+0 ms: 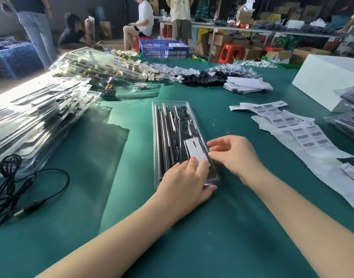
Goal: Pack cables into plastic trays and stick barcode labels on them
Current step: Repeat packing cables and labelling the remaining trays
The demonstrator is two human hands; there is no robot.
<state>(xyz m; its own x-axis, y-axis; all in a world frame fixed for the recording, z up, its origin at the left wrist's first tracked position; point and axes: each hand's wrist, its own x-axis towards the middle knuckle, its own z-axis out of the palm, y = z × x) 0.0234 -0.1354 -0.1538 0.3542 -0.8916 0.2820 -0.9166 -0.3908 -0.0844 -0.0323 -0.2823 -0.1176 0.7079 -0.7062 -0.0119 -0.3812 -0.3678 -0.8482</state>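
A clear plastic tray (173,125) lies lengthwise on the green table (132,227), holding dark rods, a thin cable and a white card (194,148). My left hand (184,183) rests flat on the tray's near end, its fingertips pressing a small label against the white card. My right hand (234,155) hovers just right of the tray with fingers relaxed and slightly curled, its fingertips close to the card's right edge and holding nothing that I can see. Strips of barcode labels (304,135) on backing paper lie to the right.
Stacks of clear trays (33,121) fill the left side, with a loose black cable (15,197) in front. More trays, black cable bundles (204,78) and white cards (246,86) line the far edge. A white box (328,81) and packed trays (350,117) sit right. People stand behind.
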